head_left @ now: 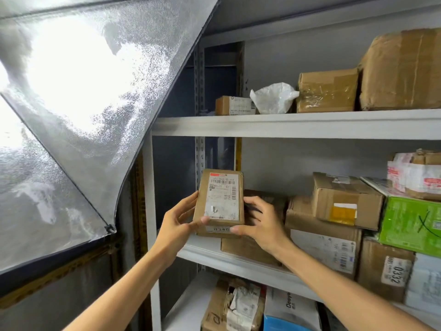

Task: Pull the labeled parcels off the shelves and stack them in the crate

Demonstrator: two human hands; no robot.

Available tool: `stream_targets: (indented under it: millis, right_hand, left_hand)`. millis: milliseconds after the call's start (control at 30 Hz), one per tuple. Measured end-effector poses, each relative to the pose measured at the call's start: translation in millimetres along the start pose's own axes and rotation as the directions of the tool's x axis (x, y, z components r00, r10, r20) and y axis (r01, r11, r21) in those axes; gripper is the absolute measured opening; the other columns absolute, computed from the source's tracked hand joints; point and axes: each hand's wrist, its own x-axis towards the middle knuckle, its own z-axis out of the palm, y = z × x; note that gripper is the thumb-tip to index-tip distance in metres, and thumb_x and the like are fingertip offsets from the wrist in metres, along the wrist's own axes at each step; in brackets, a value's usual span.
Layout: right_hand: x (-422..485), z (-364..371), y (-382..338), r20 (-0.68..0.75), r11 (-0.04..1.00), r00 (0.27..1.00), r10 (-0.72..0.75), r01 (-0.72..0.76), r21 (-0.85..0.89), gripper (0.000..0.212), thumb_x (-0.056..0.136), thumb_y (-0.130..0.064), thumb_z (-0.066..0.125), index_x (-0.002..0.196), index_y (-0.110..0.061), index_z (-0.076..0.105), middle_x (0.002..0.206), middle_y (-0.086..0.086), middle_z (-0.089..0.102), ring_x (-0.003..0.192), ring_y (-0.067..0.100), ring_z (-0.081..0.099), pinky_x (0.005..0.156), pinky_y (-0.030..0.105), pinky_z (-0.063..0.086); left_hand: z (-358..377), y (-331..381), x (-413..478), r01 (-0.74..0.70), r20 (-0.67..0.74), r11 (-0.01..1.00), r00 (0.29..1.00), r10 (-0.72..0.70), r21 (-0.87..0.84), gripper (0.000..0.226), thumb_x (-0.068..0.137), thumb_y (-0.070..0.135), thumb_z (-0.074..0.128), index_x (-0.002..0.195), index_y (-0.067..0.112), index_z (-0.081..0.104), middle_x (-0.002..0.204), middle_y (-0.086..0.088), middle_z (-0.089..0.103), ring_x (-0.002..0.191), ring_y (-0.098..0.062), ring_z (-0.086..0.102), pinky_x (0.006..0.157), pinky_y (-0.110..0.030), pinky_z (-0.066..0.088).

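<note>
A frosted pane point(71, 91) fills the left. The left hand point(177, 222) and right hand point(261, 225) grip a small labeled parcel point(219, 203) by its sides, upright before the middle shelf point(202, 253); it seems lifted clear. Stacked boxes point(346, 201) sit rightward.

small brown parcel point(219, 203) | white label facing camera | upright, slightly tilted | held before middle shelf point(238, 256)
</note>
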Motion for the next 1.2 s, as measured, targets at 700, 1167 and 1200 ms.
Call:
stream_targets:
  millis: [700,1167,1200]
  right_hand:
    - [47.2,113.2,42.4,-0.015,0.862,0.997,0.07,-0.068,-0.503,0.073,0.083,0.001,0.069,0.145,-0.019,0.035,0.143,0.0,0.044,0.133,0.015,0.041,0.103,0.025,0.042]
    - [49.7,125.1,59.6,0.105,0.68,0.987,0.124,-0.008,-0.733,0.073,0.088,-0.002,0.06,0.151,-0.007,0.022,0.159,0.012,0.013,0.145,0.028,0.022,0.119,0.038,0.026]
    - [48.7,122.4,56.2,0.117,0.684,0.984,0.133,-0.006,-0.73,0.072,0.089,-0.002,0.06,0.15,-0.006,0.022,0.158,0.013,0.015,0.145,0.028,0.023,0.119,0.037,0.025]
  left_hand:
    - [-64.0,-86.3,44.7,0.131,-0.123,0.98,0.986,-0.113,0.15,0.062,0.085,0.003,0.07,0.14,0.02,0.048,0.127,0.004,0.062,0.117,-0.018,0.06,0.098,-0.042,0.052]
    - [-52.0,-95.0,70.5,0.231,-0.216,0.919,0.962,-0.167,0.319,0.045,0.089,0.002,0.064,0.132,0.009,0.054,0.117,-0.004,0.063,0.106,-0.02,0.063,0.08,-0.021,0.053]
    - [-49.6,-94.1,72.4,0.229,-0.214,0.904,0.964,-0.159,0.361,0.044,0.089,0.0,0.064,0.131,0.008,0.055,0.117,-0.006,0.064,0.107,-0.022,0.063,0.081,-0.022,0.053]
